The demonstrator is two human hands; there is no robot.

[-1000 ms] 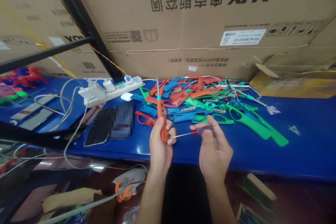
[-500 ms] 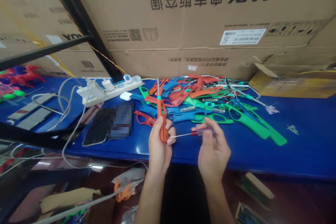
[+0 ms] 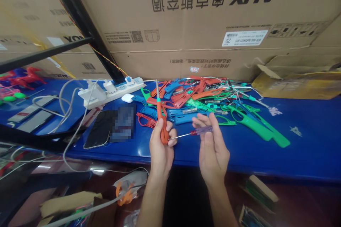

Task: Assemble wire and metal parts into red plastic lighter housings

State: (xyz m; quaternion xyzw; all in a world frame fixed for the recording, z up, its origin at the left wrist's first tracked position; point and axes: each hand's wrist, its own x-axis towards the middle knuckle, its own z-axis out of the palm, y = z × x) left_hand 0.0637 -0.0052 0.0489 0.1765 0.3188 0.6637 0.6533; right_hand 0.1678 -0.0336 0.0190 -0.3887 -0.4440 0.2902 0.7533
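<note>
My left hand (image 3: 160, 145) is closed round the bottom of an orange plastic tool (image 3: 161, 117), held upright with its thin metal tip pointing up. My right hand (image 3: 214, 149) pinches a small screwdriver (image 3: 192, 133) with a clear purple handle. The screwdriver's shaft runs left and its tip touches the lower end of the orange tool. Both hands hover over the front edge of the blue table (image 3: 306, 152).
A pile of orange, blue and green plastic tool parts (image 3: 210, 103) lies just behind my hands. A phone (image 3: 99, 134), a white power strip (image 3: 112, 90) with cables and a white earbud case (image 3: 128, 98) sit to the left. Big cardboard boxes (image 3: 202, 25) wall the back.
Both hands have risen slightly with their tools. The fingers of my right hand have shifted along the screwdriver handle.
</note>
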